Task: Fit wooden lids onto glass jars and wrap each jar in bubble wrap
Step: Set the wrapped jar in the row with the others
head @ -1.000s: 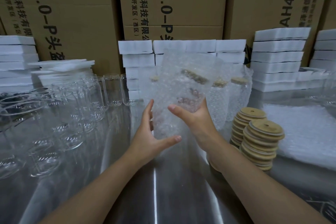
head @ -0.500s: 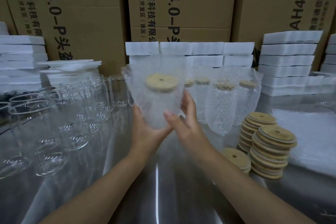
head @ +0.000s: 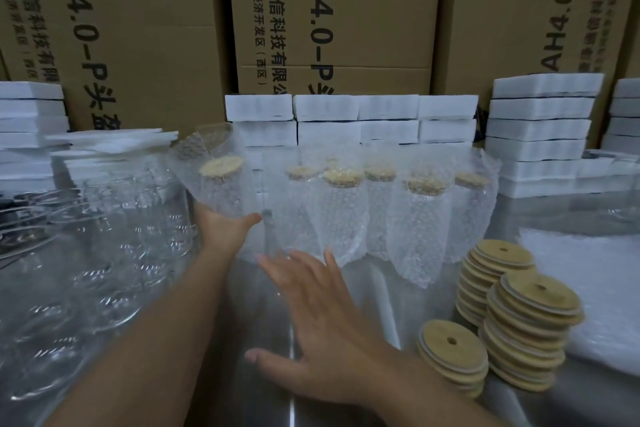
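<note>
One wrapped jar sits in left fingers.

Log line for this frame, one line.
left hand: holds wrapped jar | right hand: open, empty | lid stacks: right | bare jars: left

Our table by clock
We see wrapped jars at twelve, bare glass jars at nine, wooden lid stacks at four, foam blocks behind, cartons behind those.

Lidded wrapped jar near upright, left end of wrapped row; wooden lids stacked right; bare jars left.
</note>
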Action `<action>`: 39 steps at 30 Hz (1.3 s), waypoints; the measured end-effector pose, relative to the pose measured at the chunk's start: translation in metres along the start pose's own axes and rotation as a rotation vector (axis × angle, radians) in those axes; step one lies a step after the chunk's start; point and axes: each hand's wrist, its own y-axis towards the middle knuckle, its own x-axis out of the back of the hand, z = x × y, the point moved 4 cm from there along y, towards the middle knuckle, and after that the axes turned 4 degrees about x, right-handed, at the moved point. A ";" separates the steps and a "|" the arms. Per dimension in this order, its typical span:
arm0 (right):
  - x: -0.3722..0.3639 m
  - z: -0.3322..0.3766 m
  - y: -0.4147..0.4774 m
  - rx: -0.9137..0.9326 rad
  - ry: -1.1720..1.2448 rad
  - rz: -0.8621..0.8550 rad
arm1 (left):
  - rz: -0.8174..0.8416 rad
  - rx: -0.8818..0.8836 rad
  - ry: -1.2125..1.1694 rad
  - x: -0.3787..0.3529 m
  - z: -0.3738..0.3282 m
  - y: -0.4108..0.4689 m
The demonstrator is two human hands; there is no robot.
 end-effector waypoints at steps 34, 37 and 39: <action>-0.012 -0.015 -0.005 -0.146 -0.076 0.189 | -0.044 -0.258 1.341 0.053 -0.077 -0.028; -0.009 -0.012 -0.008 -0.159 -0.052 0.201 | -0.121 -0.216 1.333 0.068 -0.079 -0.037; -0.007 -0.012 -0.011 -0.173 -0.026 0.195 | -0.162 -0.173 1.337 0.078 -0.078 -0.039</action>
